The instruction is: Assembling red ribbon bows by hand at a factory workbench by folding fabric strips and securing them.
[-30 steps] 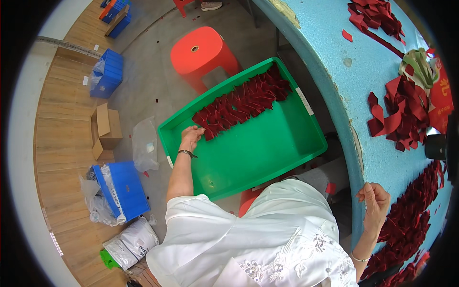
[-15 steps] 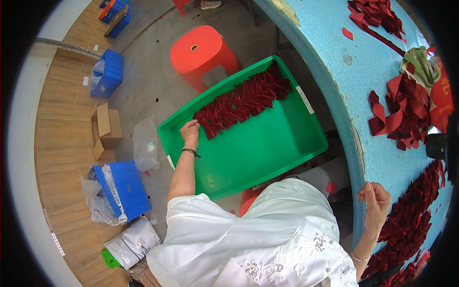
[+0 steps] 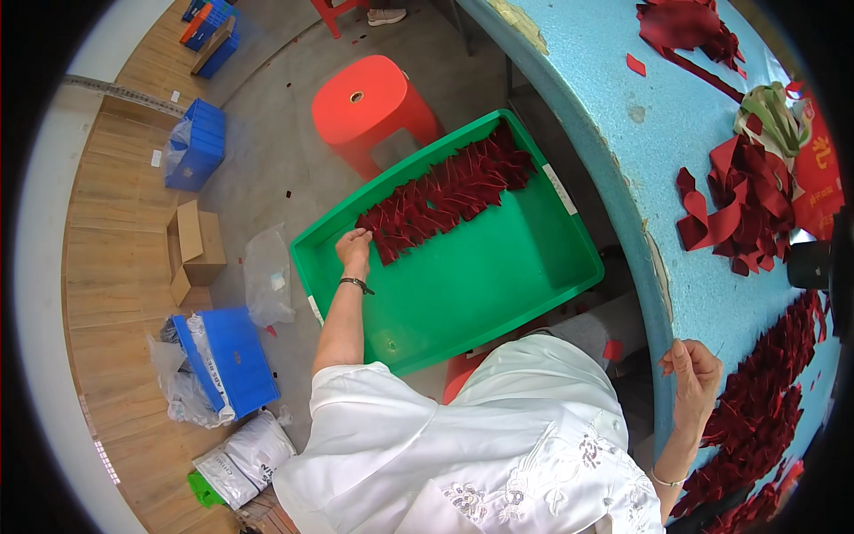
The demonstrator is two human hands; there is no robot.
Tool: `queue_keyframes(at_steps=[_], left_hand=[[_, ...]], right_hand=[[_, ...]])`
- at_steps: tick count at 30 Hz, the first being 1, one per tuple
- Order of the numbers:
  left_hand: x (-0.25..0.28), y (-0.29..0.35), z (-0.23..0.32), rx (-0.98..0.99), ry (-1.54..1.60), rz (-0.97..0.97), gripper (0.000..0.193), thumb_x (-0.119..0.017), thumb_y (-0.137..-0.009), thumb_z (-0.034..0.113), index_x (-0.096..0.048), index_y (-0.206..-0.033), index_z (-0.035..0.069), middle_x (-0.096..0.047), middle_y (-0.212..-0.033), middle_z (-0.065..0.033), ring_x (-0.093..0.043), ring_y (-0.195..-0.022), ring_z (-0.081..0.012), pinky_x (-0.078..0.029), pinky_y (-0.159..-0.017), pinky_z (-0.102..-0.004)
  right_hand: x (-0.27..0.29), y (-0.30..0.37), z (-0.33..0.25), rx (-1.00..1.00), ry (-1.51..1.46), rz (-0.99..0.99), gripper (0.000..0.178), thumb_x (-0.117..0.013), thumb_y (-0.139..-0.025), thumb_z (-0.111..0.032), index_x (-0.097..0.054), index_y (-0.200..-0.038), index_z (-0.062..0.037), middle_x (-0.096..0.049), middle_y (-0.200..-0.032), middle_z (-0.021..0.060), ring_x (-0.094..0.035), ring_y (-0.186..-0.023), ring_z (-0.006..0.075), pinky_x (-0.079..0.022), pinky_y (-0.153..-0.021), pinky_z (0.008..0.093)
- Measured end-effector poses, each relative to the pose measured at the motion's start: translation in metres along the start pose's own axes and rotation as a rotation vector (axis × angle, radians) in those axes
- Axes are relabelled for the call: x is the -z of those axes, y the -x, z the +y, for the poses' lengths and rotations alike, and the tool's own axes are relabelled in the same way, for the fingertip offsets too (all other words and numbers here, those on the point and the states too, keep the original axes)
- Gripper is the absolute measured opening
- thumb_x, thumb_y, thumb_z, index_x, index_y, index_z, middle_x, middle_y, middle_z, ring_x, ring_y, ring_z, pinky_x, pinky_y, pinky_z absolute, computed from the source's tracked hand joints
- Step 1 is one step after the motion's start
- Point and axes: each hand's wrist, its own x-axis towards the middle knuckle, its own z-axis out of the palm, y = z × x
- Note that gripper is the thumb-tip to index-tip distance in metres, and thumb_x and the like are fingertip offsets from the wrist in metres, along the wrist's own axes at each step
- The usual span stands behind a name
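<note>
A row of dark red, pointed fabric pieces, like a garland (image 3: 445, 196), lies along the far side of the green tray (image 3: 498, 276). Thin pale lines run across the pieces. My left hand (image 3: 354, 247) is closed at the garland's left end, pinching it over the tray. Over the edge of the blue table (image 3: 658, 160) is my right hand (image 3: 694, 378), its fingers curled together. Anything within those fingers is too small to make out. Beside it on the table lies a long heap of similar dark red pieces (image 3: 761, 392).
A red stool (image 3: 365, 102) stands behind the tray. On the floor at left are blue crates (image 3: 236, 356), a cardboard box (image 3: 197, 245), a clear plastic bag (image 3: 269, 276) and a white sack (image 3: 253, 458). Loose red ribbon (image 3: 747, 205) and a green-white bundle (image 3: 772, 120) sit on the table.
The whole view has shifted slightly. My left hand stays at the garland's end, and my right hand stays by the table edge with its fingers curled a little differently.
</note>
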Motion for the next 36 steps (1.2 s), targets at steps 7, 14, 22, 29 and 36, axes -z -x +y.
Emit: queue_keyframes(at_steps=[7, 14, 22, 29, 36], left_hand=[[-0.003, 0.009, 0.011, -0.188, -0.209, 0.093, 0.018, -0.071, -0.077, 0.004, -0.071, -0.095, 0.001, -0.071, -0.088, -0.0103, -0.066, -0.079, -0.0187, -0.053, -0.074, -0.0307], [-0.008, -0.001, 0.008, -0.467, -0.322, -0.046, 0.024, -0.069, -0.077, 0.002, -0.071, -0.101, 0.004, -0.069, -0.09, -0.0125, -0.066, -0.08, -0.0235, -0.053, -0.076, -0.0338], [-0.015, 0.013, 0.02, -0.568, -0.579, -0.229, 0.038, -0.065, -0.079, 0.0, -0.066, -0.116, 0.01, -0.061, -0.1, -0.0152, -0.061, -0.092, -0.0289, -0.051, -0.083, -0.0379], [-0.019, 0.009, 0.019, -0.526, -0.696, -0.286, 0.049, -0.061, -0.079, -0.003, -0.061, -0.125, 0.014, -0.056, -0.11, -0.0186, -0.058, -0.1, -0.0322, -0.049, -0.089, -0.04], [-0.022, 0.0, 0.011, -0.63, -0.783, -0.247, 0.052, -0.059, -0.079, -0.005, -0.058, -0.128, 0.012, -0.058, -0.111, -0.0192, -0.059, -0.099, -0.0316, -0.049, -0.088, -0.0393]], right_hand=[[0.004, 0.009, 0.001, 0.004, -0.003, 0.039, 0.032, -0.065, -0.093, -0.024, -0.063, -0.073, 0.0009, -0.06, -0.064, 0.0017, -0.051, -0.057, 0.0075, -0.04, -0.054, 0.0219], [0.008, 0.016, 0.005, 0.005, -0.004, 0.055, 0.033, -0.065, -0.093, -0.025, -0.063, -0.072, 0.0015, -0.059, -0.063, 0.0018, -0.051, -0.057, 0.0074, -0.039, -0.054, 0.0216], [0.007, 0.013, 0.008, -0.002, 0.002, 0.053, 0.033, -0.066, -0.093, -0.025, -0.063, -0.073, 0.0018, -0.059, -0.062, 0.0019, -0.05, -0.056, 0.0074, -0.039, -0.053, 0.0215], [0.005, 0.007, 0.003, -0.004, 0.019, 0.044, 0.032, -0.065, -0.093, -0.024, -0.063, -0.073, 0.002, -0.059, -0.063, 0.0018, -0.051, -0.057, 0.0071, -0.04, -0.054, 0.0214], [0.006, 0.007, 0.003, -0.015, 0.014, 0.049, 0.032, -0.065, -0.093, -0.024, -0.063, -0.073, 0.0016, -0.058, -0.062, 0.0016, -0.051, -0.057, 0.0072, -0.041, -0.054, 0.0211]])
